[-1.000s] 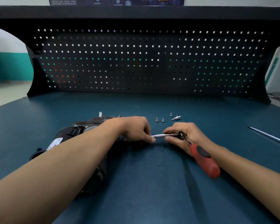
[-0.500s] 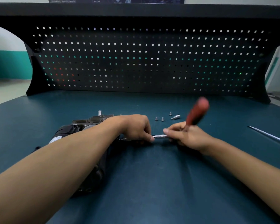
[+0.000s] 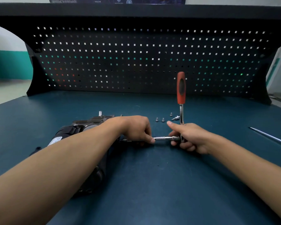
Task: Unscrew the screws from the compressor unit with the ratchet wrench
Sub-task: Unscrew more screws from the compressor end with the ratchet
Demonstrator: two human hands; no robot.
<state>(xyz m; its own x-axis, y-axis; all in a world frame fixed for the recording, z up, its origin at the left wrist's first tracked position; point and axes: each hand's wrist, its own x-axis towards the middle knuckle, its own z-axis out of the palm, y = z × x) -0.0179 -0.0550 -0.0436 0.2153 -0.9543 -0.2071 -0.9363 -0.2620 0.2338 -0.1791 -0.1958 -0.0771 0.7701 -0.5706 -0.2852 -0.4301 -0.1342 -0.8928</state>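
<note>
The black compressor unit lies on the left of the blue bench, mostly hidden under my left forearm. My left hand pinches the silver extension bar close to the unit's right side. My right hand grips the head end of the ratchet wrench, whose red handle stands upright. The bar runs level from the wrench head to the unit. Three loose screws stand on the bench just behind my hands.
A small silver bit lies by the screws. A long thin metal rod lies at the right of the blue bench. A black pegboard panel closes off the back.
The red wrench handle has swung from lying low toward me at the right up to upright. My right hand turned with it. My left hand stayed on the bar.
</note>
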